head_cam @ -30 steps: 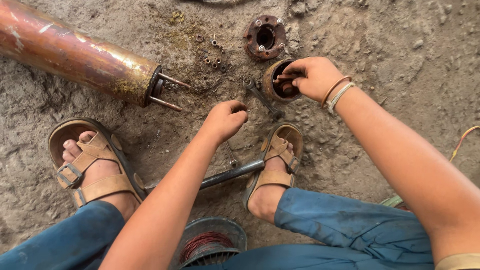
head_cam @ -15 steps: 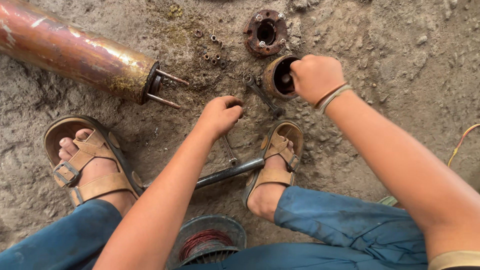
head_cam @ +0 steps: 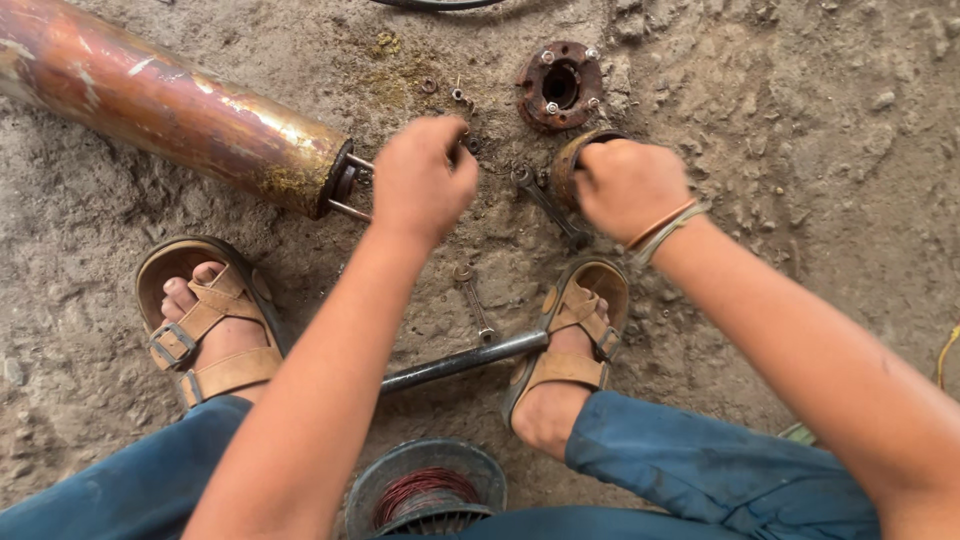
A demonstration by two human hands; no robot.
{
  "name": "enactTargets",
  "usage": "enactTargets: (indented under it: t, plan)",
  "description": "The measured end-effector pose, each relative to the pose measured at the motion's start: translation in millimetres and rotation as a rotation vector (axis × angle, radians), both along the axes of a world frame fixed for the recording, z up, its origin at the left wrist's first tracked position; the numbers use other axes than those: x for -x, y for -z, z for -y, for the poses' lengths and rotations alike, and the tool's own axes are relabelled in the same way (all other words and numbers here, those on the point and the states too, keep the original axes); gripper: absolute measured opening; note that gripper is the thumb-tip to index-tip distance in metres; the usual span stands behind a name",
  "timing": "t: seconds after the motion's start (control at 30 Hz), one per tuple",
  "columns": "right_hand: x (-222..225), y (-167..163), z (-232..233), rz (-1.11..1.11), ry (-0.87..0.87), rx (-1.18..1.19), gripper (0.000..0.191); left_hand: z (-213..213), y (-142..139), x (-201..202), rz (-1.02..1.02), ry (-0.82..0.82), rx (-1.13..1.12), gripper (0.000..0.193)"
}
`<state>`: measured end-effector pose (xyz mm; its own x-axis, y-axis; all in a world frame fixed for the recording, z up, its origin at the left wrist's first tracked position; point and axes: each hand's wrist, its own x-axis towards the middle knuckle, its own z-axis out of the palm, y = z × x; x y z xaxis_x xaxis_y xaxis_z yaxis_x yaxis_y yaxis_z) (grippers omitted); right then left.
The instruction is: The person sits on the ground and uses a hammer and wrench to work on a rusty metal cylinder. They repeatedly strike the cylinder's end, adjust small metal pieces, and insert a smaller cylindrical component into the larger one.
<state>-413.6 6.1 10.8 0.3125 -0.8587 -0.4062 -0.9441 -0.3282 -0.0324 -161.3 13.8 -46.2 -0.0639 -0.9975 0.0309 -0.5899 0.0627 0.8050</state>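
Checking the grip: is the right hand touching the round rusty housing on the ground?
Touching. The head view shows the right hand closed over the rim of the round rusty housing, fingers wrapped on it.

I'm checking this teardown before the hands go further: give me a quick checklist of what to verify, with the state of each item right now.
1. Right hand has a firm hold on the round rusty housing: ok, closed over its rim.
2. Left hand has picked up a loose piece: cannot tell, the fist hides its fingers.
3. Small nuts and washers kept together on the ground: ok, clustered near the rusty flange.
4. Wrench within reach: ok, lying between the hands.
5. Copper-coloured cylinder lying clear of the hands: ok.
6. Feet clear of the dark rod: not ok, it runs under the sandal.
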Motion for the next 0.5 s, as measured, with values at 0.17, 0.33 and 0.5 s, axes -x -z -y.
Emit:
enactTargets:
  t: [0.17,0.33,0.5]
  plan:
    - [-50.2,29.2,8.2,0.437,-0.068,0.125,0.027,47.0,5.5,-13.7,0.433,0.177,-0.26,0.02]
    - [-91.7,74.4,39.5,0.476,0.068,0.165,0.036,67.3,13.4,-27.1,0.617,0.221,-0.446,0.019]
    - [-109.6,99.2,50.7,0.446,0.137,0.243,0.031,80.6,17.6,-33.0,0.58,0.21,-0.375,0.018]
